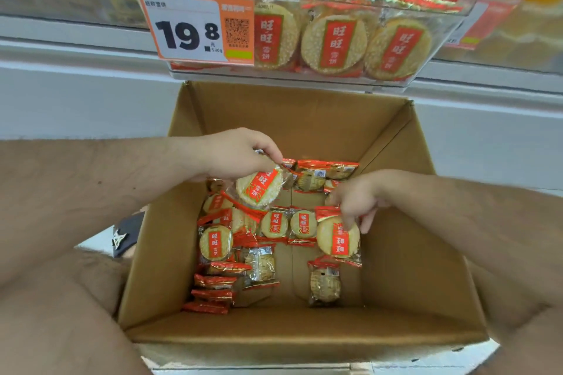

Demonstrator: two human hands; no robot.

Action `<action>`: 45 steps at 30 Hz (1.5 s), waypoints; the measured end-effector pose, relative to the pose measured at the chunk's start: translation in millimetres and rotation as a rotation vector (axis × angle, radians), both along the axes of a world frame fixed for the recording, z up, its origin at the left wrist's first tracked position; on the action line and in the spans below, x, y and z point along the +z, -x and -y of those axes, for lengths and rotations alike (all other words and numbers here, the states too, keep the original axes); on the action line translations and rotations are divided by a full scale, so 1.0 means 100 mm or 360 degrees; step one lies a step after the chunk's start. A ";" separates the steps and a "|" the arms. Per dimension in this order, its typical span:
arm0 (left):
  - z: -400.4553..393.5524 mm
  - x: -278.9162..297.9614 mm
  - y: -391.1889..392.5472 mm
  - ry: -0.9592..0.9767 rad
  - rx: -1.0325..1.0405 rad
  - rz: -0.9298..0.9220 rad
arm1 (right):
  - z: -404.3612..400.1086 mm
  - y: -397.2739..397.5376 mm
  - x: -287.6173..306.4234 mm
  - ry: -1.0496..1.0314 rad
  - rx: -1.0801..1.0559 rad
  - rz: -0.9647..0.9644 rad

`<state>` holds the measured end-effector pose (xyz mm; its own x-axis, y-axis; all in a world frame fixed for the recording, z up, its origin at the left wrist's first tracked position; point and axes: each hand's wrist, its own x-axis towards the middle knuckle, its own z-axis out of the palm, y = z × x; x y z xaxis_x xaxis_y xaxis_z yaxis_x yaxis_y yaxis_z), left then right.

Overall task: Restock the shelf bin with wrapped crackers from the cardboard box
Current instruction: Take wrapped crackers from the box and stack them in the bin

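Both hands inside open brown cardboard box (pixel 393 253); left hand (pixel 240 155) pinches a round red-labelled wrapped cracker (pixel 258 189) lifted above loose packets, right hand (pixel 356 198) fingers curled round another wrapped cracker (pixel 337 237) by the right wall; clear plastic shelf bin (pixel 438 49) above the box, full

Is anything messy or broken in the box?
Nothing looks broken. The crackers just lie jumbled in the cardboard box, some face up, some flipped or on edge. Each hand holds one wrapped cracker.
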<state>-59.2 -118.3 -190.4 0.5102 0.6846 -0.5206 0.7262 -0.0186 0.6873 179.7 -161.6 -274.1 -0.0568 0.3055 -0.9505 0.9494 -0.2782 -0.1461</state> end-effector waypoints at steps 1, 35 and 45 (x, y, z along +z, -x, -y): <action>0.00 0.05 0.00 -0.0025 0.0026 0.0050 | -0.05 -0.02 0.20 -0.0057 -0.0098 -0.0117; -0.04 0.86 0.01 0.0042 0.0699 0.1256 | 0.10 0.24 2.08 -0.1451 -0.1321 -0.1693; 0.08 0.99 0.01 -0.0208 0.0606 0.1745 | 0.23 0.63 2.10 -0.1260 -0.2061 -0.2248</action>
<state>-60.4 -125.9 -91.8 0.3926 0.9062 0.1572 -0.2811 -0.0445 0.9586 116.5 -184.8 -64.4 0.0682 0.9894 -0.1278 -0.5472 -0.0700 -0.8341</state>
